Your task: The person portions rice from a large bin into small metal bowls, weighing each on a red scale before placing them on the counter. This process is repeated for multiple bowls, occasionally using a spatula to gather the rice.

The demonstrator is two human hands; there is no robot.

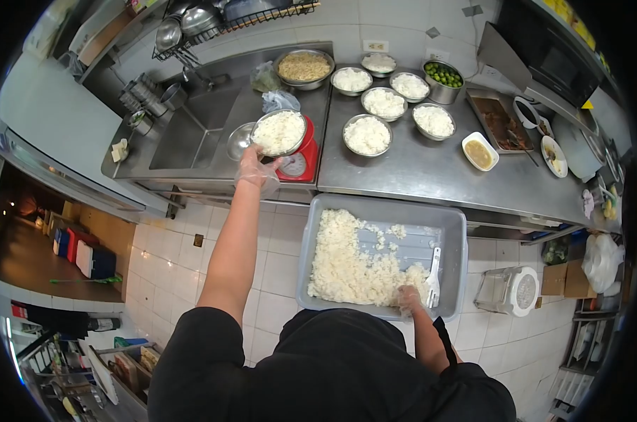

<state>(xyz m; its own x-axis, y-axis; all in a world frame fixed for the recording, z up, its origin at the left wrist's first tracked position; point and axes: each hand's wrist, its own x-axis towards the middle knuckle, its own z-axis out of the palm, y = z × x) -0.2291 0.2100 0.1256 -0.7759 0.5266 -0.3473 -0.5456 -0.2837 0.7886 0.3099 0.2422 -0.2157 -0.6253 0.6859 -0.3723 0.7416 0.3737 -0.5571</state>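
Observation:
A metal bowl of white rice [279, 133] sits over the red kitchen scale [306, 158], its dial facing me. My left hand [254, 167], in a clear plastic glove, grips the bowl at its near left edge. Below the counter, a grey plastic tub [464, 246] holds a large mass of loose rice [339, 260], heaped mostly on the left and near sides. My right hand [408, 299], gloved too, reaches over the tub's near edge into the rice; its fingers are largely hidden. Close beside it lies a white slotted spatula [434, 278].
Several rice-filled metal bowls [367, 135] stand on the steel counter [417, 172]. Behind are a bowl of tan food [304, 67] and a pot of green fruit [443, 73]. A brown-stained tray [500, 121] lies right, a sink [188, 137] left. A white-lidded container [522, 290] stands on the floor.

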